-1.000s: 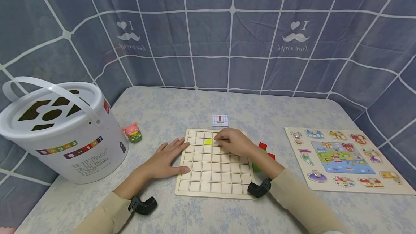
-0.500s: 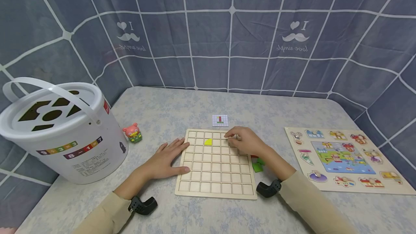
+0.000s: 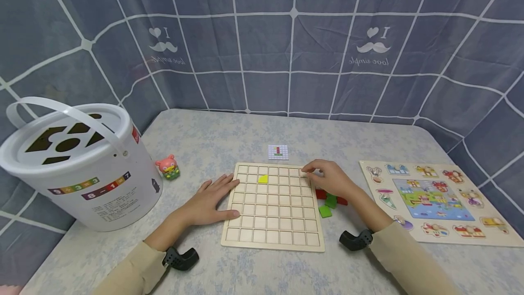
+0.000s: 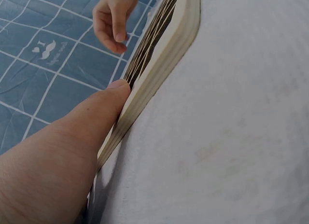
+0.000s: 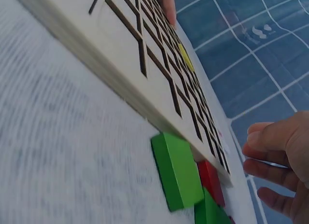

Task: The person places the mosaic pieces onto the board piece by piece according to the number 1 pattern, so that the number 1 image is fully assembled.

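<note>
A wooden grid board (image 3: pixel 273 213) lies flat on the table, with a yellow piece (image 3: pixel 263 179) set in a cell of its second row from the far edge. My left hand (image 3: pixel 207 201) rests with straight fingers along the board's left edge, its thumb (image 4: pixel 106 101) touching that edge in the left wrist view. Over the board's far right corner hovers my right hand (image 3: pixel 329 177), fingers loosely bent. The right wrist view shows nothing held between those fingers (image 5: pixel 270 172). Green blocks (image 3: pixel 325 211) and red blocks (image 3: pixel 320 194) lie beside the board's right edge, partly under my right hand.
Behind the board lies a small pattern card (image 3: pixel 278 152). A white bucket (image 3: pixel 98 185) with a slotted lid and a pink-headed toy figure (image 3: pixel 167 167) stand at left. A wooden picture puzzle (image 3: pixel 374 195) lies at right, and a blue curtain (image 3: pixel 266 44) hangs behind the table.
My right hand has moved right, from beside the yellow piece to the board's far right corner, uncovering cells and the loose blocks. The yellow piece and my left hand stay in place.
</note>
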The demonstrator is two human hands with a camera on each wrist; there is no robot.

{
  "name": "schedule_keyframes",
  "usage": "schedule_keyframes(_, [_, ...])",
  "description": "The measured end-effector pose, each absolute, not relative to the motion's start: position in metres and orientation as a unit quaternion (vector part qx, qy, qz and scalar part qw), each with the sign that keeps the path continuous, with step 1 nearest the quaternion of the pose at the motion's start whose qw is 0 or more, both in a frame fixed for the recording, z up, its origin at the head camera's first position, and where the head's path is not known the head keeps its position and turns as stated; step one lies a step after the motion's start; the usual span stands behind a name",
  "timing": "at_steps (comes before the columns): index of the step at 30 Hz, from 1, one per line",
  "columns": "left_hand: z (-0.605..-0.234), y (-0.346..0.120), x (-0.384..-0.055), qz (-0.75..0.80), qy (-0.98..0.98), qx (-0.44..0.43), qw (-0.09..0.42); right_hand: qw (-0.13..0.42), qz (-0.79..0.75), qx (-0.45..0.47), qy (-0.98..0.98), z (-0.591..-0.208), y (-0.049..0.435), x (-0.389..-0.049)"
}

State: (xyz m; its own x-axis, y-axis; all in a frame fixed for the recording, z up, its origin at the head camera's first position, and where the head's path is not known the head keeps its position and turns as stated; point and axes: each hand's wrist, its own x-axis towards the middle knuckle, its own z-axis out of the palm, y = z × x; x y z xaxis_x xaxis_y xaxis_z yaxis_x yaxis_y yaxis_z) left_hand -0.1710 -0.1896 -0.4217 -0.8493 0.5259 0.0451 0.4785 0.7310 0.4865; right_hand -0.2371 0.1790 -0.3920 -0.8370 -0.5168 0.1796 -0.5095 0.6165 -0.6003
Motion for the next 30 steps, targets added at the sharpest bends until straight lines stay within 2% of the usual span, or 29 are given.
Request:
schedule_keyframes(17, [-0.422, -0.189, -0.172, 0.250, 0.929, 0.269, 0.048, -0.013, -0.324, -0.245, 0.914, -0.399, 0.216, -0.234])
schedule_keyframes(30, [-0.423, -0.190, -0.172, 0.251, 0.929, 0.269, 0.049, -0.004, -0.323, -0.201, 0.925, -0.408, 0.232, -0.230])
